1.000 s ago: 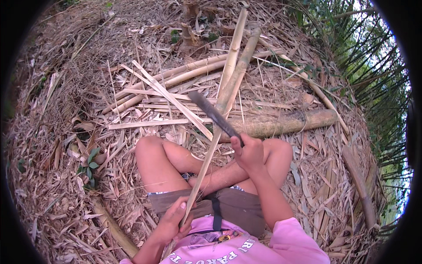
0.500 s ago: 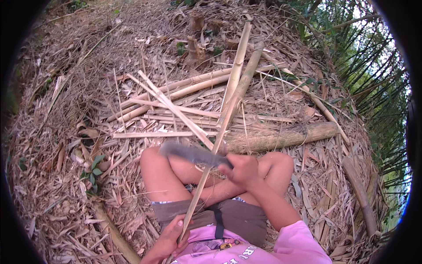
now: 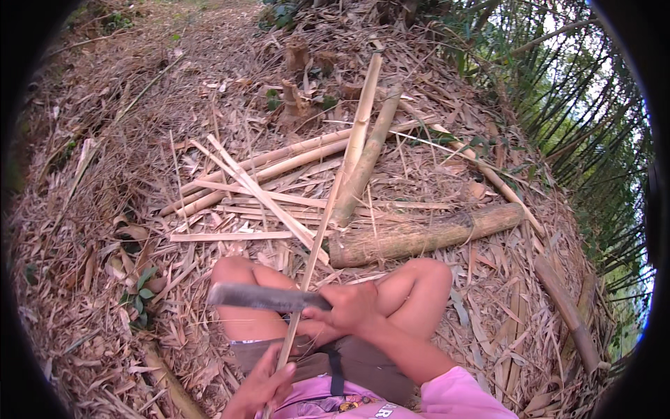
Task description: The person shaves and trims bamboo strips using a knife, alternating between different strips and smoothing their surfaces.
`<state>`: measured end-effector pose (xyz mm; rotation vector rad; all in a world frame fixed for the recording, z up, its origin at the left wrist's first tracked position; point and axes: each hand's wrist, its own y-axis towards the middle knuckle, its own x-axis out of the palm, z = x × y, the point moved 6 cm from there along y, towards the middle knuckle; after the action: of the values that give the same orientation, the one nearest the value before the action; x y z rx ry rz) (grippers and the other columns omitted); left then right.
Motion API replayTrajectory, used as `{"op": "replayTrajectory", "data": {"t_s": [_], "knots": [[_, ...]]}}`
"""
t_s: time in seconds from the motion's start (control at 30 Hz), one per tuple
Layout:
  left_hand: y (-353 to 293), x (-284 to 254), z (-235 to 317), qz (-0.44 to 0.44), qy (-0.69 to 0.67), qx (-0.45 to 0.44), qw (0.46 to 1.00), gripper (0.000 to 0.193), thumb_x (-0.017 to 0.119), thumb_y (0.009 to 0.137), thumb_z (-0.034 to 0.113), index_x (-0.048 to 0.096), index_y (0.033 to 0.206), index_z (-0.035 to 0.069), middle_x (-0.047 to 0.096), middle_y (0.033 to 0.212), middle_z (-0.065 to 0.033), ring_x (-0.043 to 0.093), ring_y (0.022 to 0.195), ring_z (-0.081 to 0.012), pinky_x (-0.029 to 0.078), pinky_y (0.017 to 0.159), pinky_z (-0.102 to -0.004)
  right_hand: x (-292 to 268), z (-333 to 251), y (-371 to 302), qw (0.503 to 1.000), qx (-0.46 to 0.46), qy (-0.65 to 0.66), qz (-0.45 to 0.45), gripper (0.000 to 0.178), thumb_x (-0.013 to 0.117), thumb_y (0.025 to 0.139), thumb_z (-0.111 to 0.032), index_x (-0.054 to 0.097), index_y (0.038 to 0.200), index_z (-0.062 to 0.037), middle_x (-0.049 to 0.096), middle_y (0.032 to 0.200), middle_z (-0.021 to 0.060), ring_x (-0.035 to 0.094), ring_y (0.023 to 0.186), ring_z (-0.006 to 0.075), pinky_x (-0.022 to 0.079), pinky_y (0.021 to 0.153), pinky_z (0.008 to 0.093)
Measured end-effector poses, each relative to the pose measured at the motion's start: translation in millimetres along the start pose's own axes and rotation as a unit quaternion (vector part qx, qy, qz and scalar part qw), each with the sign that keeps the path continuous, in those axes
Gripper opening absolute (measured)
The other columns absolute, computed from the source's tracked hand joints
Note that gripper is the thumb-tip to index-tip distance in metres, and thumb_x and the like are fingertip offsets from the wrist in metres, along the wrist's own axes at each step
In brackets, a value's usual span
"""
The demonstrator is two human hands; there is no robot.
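A long, pale bamboo strip (image 3: 312,260) runs from my lap up over my crossed legs toward the pile. Its near end is in my left hand (image 3: 264,383), with the fingers and thumb closed about it at my waist. In my right hand (image 3: 347,307) is the dark handle of a machete (image 3: 258,297), whose broad grey blade points left. The blade lies across the strip between my knees, a short way beyond the left hand. Whether its edge bites into the strip I cannot tell.
Split bamboo pieces (image 3: 262,187) lie criss-crossed beyond my legs. A thick bamboo log (image 3: 426,234) rests in front of my knees, with a half-split pole (image 3: 366,157) slanting away from it. Dry leaves cover the ground; a cut stump (image 3: 294,100) stands farther off.
My right hand and the machete have come nearer to my body along the strip, and the blade now reaches farther left. My left hand still grips the strip. The view has shifted slightly.
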<state>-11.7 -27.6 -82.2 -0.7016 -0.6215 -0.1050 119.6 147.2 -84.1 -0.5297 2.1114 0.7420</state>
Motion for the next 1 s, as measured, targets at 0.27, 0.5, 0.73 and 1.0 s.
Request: {"op": "replayTrajectory", "data": {"t_s": [0.27, 0.5, 0.73, 1.0], "knots": [[35, -14, 20, 0.043, 0.161, -0.042, 0.985, 0.034, 0.045, 0.104, 0.026, 0.051, 0.08, 0.002, 0.042, 0.052, -0.0009, 0.042, 0.037, -0.012, 0.034, 0.035, -0.0273, 22, -41, -31, 0.996, -0.032, 0.056, 0.066, 0.06, 0.06, 0.085, -0.066, 0.059, 0.066, -0.0083, 0.059, 0.055, 0.0086, 0.062, 0.048, 0.0243, 0.045, 0.045, 0.0373], [32, 4, 27, 0.107, 0.395, 0.118, 0.905, 0.027, 0.04, 0.104, 0.024, 0.054, 0.089, 0.006, 0.048, 0.057, -0.0003, 0.042, 0.045, -0.0094, 0.035, 0.043, -0.0256, -11, -42, -25, 0.996, -0.063, -0.002, 0.061, 0.062, 0.054, 0.086, -0.07, 0.058, 0.066, -0.011, 0.058, 0.055, 0.0083, 0.059, 0.047, 0.0275, 0.04, 0.046, 0.0401], [11, 15, 13, 0.088, 0.313, 0.104, 0.94, 0.016, 0.04, 0.106, 0.017, 0.051, 0.1, 0.007, 0.045, 0.061, 0.003, 0.039, 0.047, -0.0055, 0.032, 0.043, -0.0225, -13, 14, -4, 0.998, 0.046, 0.022, 0.043, 0.061, 0.053, 0.089, -0.066, 0.056, 0.065, -0.0101, 0.055, 0.054, 0.0115, 0.06, 0.05, 0.0331, 0.044, 0.045, 0.0438], [7, 17, 36, 0.149, 0.402, 0.085, 0.9, 0.023, 0.04, 0.105, 0.023, 0.05, 0.102, 0.002, 0.055, 0.063, -0.0073, 0.053, 0.054, -0.0193, 0.043, 0.054, -0.0351, -15, -7, 3, 0.997, -0.044, -0.026, 0.062, 0.059, 0.061, 0.081, -0.068, 0.056, 0.064, -0.0113, 0.057, 0.055, 0.0078, 0.061, 0.049, 0.0278, 0.044, 0.049, 0.0411]]}}
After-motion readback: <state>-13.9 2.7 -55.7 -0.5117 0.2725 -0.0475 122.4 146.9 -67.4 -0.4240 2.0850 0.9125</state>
